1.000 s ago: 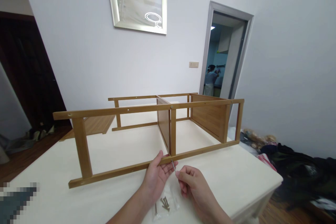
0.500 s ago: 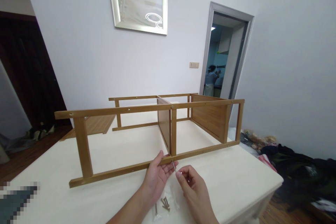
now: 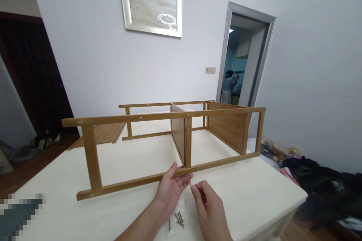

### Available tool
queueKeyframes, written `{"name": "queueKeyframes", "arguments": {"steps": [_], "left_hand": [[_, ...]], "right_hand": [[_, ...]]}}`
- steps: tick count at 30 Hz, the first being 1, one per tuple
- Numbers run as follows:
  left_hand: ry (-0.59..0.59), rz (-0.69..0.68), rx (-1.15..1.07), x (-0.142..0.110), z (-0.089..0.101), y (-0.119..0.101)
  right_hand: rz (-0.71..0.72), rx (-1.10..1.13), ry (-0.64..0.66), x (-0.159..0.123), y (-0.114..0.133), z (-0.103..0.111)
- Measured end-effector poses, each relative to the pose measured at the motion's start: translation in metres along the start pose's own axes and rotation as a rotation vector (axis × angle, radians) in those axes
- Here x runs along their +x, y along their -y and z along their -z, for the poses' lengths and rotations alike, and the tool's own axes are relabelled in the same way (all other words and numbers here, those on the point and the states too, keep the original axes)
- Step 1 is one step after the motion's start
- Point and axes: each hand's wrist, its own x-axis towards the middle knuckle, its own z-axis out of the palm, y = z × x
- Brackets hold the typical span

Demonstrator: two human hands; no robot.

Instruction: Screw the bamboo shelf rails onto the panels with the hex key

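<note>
A wooden shelf frame (image 3: 124, 183) lies on its side on the white table, with a middle shelf panel (image 3: 178, 131) and an end panel (image 3: 226, 126) between its rails. My left hand (image 3: 171, 188) supports the lower front rail near the middle post, thumb over the top and fingers underneath. In my right hand (image 3: 207, 201) a thin metal hex key (image 3: 188, 178) is pinched between thumb and fingers. Its tip meets the rail just below the middle post. A clear plastic bag (image 3: 177, 231) with several screws (image 3: 179, 219) lies under my wrists.
A loose slatted wooden panel (image 3: 106, 133) lies at the table's far left. Dark clothes (image 3: 325, 184) are heaped beyond the right edge of the table (image 3: 263, 192). Through the doorway, a person (image 3: 228, 86) stands in another room.
The view has shifted slightly, moving everything a little to the right. My right hand has turned a little around the hex key; my left hand keeps its place on the rail.
</note>
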Motion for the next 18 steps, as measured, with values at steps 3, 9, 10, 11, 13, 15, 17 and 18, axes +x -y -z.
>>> {"name": "queueKeyframes", "arguments": {"steps": [3, 9, 10, 11, 13, 15, 17, 18], "left_hand": [[0.001, 0.003, 0.002, 0.0, 0.0, 0.0], [0.009, -0.008, -0.002, 0.0, 0.0, 0.0], [0.01, -0.009, -0.002, 0.0, 0.0, 0.0], [0.009, -0.009, -0.002, 0.001, 0.0, 0.001], [0.004, -0.008, 0.0, 0.001, 0.0, 0.001], [0.002, -0.008, 0.004, 0.001, 0.0, 0.001], [0.01, -0.014, 0.003, 0.0, 0.0, 0.002], [0.016, -0.017, 0.002, 0.0, 0.001, 0.002]], "right_hand": [[-0.028, 0.06, 0.024, 0.002, 0.007, 0.003], [-0.143, 0.319, 0.153, 0.009, 0.006, 0.005], [-0.162, 0.358, 0.178, 0.011, 0.005, 0.006], [-0.175, 0.393, 0.194, 0.012, 0.003, 0.006], [-0.185, 0.448, 0.208, 0.014, 0.001, 0.006], [-0.185, 0.491, 0.21, 0.016, 0.0, 0.006], [-0.191, 0.518, 0.214, 0.018, 0.0, 0.007], [-0.198, 0.525, 0.218, 0.019, 0.001, 0.008]]}}
